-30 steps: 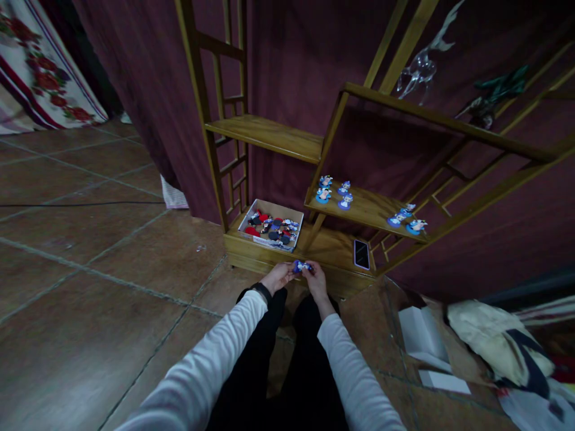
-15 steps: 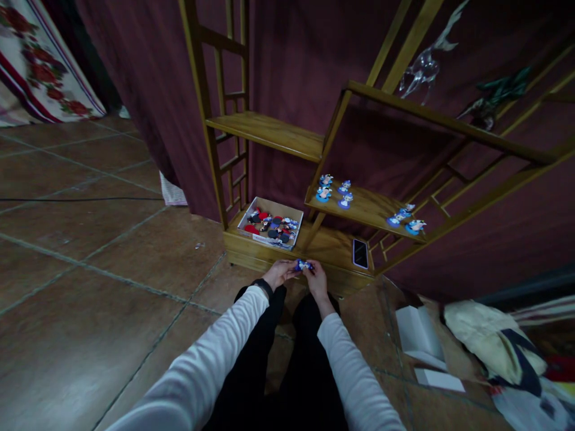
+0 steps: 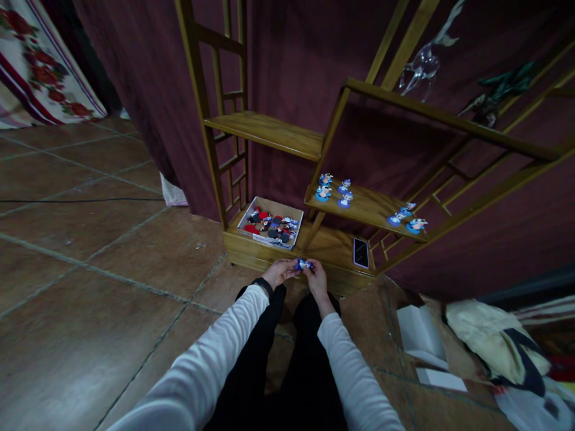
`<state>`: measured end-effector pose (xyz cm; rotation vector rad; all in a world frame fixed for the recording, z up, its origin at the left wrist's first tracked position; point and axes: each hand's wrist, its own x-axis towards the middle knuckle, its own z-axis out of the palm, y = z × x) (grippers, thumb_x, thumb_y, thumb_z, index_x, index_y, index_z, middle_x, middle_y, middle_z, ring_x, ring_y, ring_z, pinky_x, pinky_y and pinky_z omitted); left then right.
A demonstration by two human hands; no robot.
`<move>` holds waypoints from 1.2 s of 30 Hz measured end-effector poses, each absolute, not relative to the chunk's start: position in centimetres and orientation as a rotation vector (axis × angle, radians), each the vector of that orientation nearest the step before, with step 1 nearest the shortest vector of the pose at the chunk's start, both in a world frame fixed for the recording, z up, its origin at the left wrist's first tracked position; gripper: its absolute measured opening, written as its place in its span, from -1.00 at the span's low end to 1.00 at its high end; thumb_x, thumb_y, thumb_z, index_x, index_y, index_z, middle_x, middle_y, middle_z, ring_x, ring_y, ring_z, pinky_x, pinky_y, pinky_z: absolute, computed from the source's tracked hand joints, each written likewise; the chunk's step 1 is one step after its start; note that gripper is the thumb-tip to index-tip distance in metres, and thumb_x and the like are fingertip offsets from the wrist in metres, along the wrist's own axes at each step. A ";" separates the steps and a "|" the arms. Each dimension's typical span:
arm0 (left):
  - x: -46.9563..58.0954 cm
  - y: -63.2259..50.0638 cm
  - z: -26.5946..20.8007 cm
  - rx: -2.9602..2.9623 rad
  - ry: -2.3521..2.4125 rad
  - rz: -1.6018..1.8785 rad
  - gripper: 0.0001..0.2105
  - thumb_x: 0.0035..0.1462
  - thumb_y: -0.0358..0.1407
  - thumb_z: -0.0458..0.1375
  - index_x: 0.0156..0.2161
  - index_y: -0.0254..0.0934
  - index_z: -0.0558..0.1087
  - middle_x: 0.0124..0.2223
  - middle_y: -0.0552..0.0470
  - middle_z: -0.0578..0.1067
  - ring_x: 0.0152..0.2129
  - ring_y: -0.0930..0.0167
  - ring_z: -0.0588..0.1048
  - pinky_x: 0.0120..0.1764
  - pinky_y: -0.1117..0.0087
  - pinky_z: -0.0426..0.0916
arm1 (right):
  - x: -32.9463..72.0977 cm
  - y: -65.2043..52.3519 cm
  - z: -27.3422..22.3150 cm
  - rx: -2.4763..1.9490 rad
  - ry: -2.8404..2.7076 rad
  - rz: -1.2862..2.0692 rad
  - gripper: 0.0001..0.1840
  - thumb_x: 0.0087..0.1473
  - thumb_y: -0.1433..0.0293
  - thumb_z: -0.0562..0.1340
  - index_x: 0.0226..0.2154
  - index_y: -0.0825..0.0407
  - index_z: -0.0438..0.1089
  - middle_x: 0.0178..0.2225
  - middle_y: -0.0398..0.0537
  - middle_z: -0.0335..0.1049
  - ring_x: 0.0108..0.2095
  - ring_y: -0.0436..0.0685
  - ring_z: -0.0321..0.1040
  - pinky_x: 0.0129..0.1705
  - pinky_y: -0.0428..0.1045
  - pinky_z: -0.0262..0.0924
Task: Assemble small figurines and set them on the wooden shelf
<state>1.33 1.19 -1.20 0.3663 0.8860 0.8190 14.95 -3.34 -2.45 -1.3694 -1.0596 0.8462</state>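
Observation:
A small blue-and-white figurine (image 3: 304,264) is held between my two hands, in front of the cabinet's low edge. My left hand (image 3: 280,273) pinches its left side; a dark band circles that wrist. On its right side, the fingers of my right hand (image 3: 317,277) are closed. Just beyond my hands, a shallow cardboard box (image 3: 294,244) holds several figurines (image 3: 276,225) lying jumbled, with red and black bases. More figurines (image 3: 345,200) stand upright on the shelf (image 3: 366,206) above, grouped at its left and right ends.
A phone (image 3: 360,253) lies on the cabinet's bottom board, at the right. Higher up stand a clear glass animal ornament (image 3: 422,69) and a dark green ornament (image 3: 498,93). White box pieces (image 3: 422,335) and a cream-coloured cloth (image 3: 487,335) lie on the floor at the right.
The view has shifted very slightly. Both hands keep hold of the figurine in nearly the same place, and nothing else has visibly moved.

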 end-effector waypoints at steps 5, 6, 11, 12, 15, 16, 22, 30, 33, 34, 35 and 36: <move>1.3 1.3 -1.3 0.373 0.908 0.814 -0.87 -0.10 -0.44 0.27 -0.41 -0.47 0.42 -0.49 -0.12 0.51 -0.52 0.41 0.51 -0.32 0.34 0.45 | 14.9 -3.7 -1.8 -1.356 -1.035 0.866 -0.68 -0.22 0.31 0.26 -0.29 -0.01 0.37 -0.29 -0.12 0.42 -0.31 0.06 0.34 -0.21 -0.02 0.23; 1.3 1.3 -1.3 0.379 0.910 0.810 -0.87 -0.10 -0.44 0.26 -0.41 -0.47 0.42 -0.48 -0.12 0.51 -0.52 0.41 0.51 -0.32 0.34 0.45 | 14.9 -3.8 -1.6 -1.353 -1.031 0.873 -0.68 -0.22 0.31 0.26 -0.30 -0.01 0.37 -0.29 -0.12 0.43 -0.31 0.06 0.34 -0.22 -0.02 0.24; 1.3 1.5 -1.6 0.387 0.914 0.798 -0.88 -0.09 -0.43 0.26 -0.41 -0.46 0.43 -0.47 -0.13 0.52 -0.51 0.41 0.51 -0.33 0.36 0.44 | 14.8 -4.0 -1.1 -1.335 -1.028 0.895 -0.69 -0.23 0.32 0.27 -0.31 -0.02 0.37 -0.30 -0.13 0.43 -0.29 0.08 0.33 -0.22 -0.02 0.24; 1.3 1.5 -1.6 0.387 0.910 0.800 -0.87 -0.10 -0.42 0.27 -0.41 -0.46 0.43 -0.48 -0.13 0.52 -0.51 0.41 0.51 -0.33 0.37 0.44 | 14.8 -4.0 -1.1 -1.335 -1.033 0.901 -0.69 -0.23 0.32 0.27 -0.31 -0.02 0.37 -0.30 -0.13 0.42 -0.28 0.08 0.33 -0.21 -0.01 0.24; 1.3 1.5 -1.7 0.399 0.914 0.807 -0.85 -0.13 -0.41 0.29 -0.42 -0.45 0.43 -0.49 -0.11 0.51 -0.53 0.43 0.50 -0.33 0.38 0.44 | 14.8 -4.0 -1.2 -1.348 -1.054 0.895 -0.68 -0.24 0.31 0.27 -0.30 -0.02 0.37 -0.29 -0.12 0.42 -0.25 0.09 0.32 -0.18 0.00 0.23; 1.3 1.5 -1.8 0.409 0.923 0.806 -0.84 -0.13 -0.40 0.29 -0.43 -0.45 0.43 -0.50 -0.10 0.51 -0.54 0.43 0.50 -0.34 0.39 0.44 | 14.8 -4.0 -1.2 -1.354 -1.063 0.885 -0.67 -0.24 0.31 0.27 -0.30 -0.02 0.37 -0.28 -0.12 0.42 -0.25 0.09 0.32 -0.17 0.01 0.22; 1.4 1.4 -1.8 0.470 0.964 0.793 -0.83 -0.13 -0.36 0.29 -0.43 -0.43 0.42 -0.50 -0.09 0.51 -0.56 0.43 0.50 -0.35 0.39 0.43 | 15.0 -3.8 -1.7 -1.387 -1.128 0.821 -0.70 -0.22 0.32 0.26 -0.31 -0.02 0.38 -0.29 -0.13 0.43 -0.28 0.07 0.33 -0.13 0.00 0.20; 1.3 1.0 -1.3 0.536 0.989 0.815 -0.83 -0.14 -0.40 0.29 -0.43 -0.42 0.40 -0.53 -0.06 0.50 -0.58 0.43 0.49 -0.36 0.38 0.43 | 15.3 -3.8 -1.8 -1.422 -1.189 0.788 -0.73 -0.20 0.34 0.25 -0.31 -0.02 0.38 -0.30 -0.12 0.43 -0.28 0.08 0.34 -0.13 0.00 0.19; 1.3 0.9 -1.6 0.551 0.991 0.849 -0.83 -0.17 -0.42 0.31 -0.44 -0.43 0.41 -0.54 -0.05 0.49 -0.58 0.43 0.49 -0.35 0.38 0.42 | 15.4 -3.6 -2.2 -1.420 -1.163 0.784 -0.72 -0.21 0.35 0.26 -0.32 -0.01 0.39 -0.31 -0.11 0.43 -0.29 0.08 0.35 -0.14 0.01 0.20; 1.4 0.8 -1.7 0.557 0.980 0.862 -0.83 -0.18 -0.42 0.31 -0.45 -0.43 0.42 -0.54 -0.05 0.49 -0.58 0.43 0.49 -0.35 0.38 0.42 | 15.5 -3.5 -2.5 -1.418 -1.151 0.785 -0.71 -0.22 0.35 0.26 -0.32 0.00 0.39 -0.31 -0.11 0.43 -0.29 0.08 0.35 -0.14 0.01 0.20; 1.4 0.8 -1.8 0.566 0.966 0.874 -0.83 -0.20 -0.43 0.32 -0.46 -0.44 0.43 -0.54 -0.05 0.50 -0.57 0.42 0.49 -0.35 0.38 0.42 | 15.5 -3.4 -2.7 -1.416 -1.141 0.787 -0.71 -0.23 0.35 0.26 -0.32 0.00 0.38 -0.32 -0.11 0.43 -0.29 0.08 0.35 -0.14 0.01 0.20; 1.4 0.8 -1.9 0.575 0.955 0.886 -0.83 -0.21 -0.42 0.33 -0.46 -0.44 0.44 -0.53 -0.06 0.50 -0.57 0.42 0.49 -0.35 0.39 0.42 | 15.6 -3.3 -2.9 -1.413 -1.133 0.790 -0.71 -0.23 0.35 0.27 -0.32 0.00 0.38 -0.32 -0.11 0.44 -0.29 0.08 0.35 -0.14 0.01 0.21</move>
